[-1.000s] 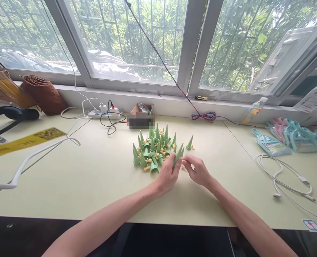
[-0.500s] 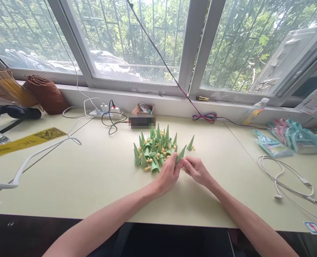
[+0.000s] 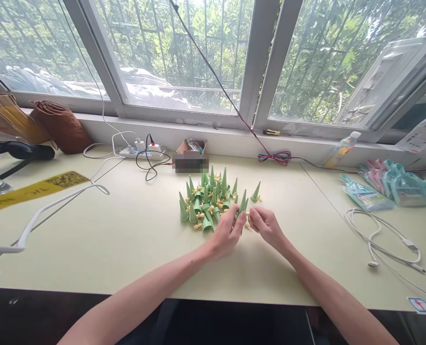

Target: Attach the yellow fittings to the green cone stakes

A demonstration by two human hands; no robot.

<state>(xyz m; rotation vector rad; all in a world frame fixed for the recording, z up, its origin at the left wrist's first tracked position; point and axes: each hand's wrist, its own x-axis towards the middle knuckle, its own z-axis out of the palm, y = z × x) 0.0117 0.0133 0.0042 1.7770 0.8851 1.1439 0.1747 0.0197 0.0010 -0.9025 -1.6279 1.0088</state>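
My left hand (image 3: 230,228) is closed around a green cone-shaped watering spike (image 3: 243,201), its tip pointing up. Just to the right, my right hand (image 3: 265,224) pinches a small yellow valve (image 3: 248,214) at the spike's side; whether the valve is seated in it I cannot tell. Left of and behind my hands lies a cluster of green spikes (image 3: 193,213), several fitted with yellow valves (image 3: 198,225). Some stand on their wide ends, others lie on their sides. A single spike (image 3: 256,191) with a yellow valve stands apart, beyond my right hand.
Behind the cluster on the table (image 3: 144,258) are a small cardboard box (image 3: 184,146) and a power strip (image 3: 143,152). A white cable (image 3: 381,235) and bagged items (image 3: 396,184) lie to the right. A bottle (image 3: 342,149) leans near the window. Fingertips show at the right edge.
The held spike has turned more upright in my left hand. My right hand has shifted slightly right, and the yellow valve now shows between the hands. Fingertips have appeared at the right edge.
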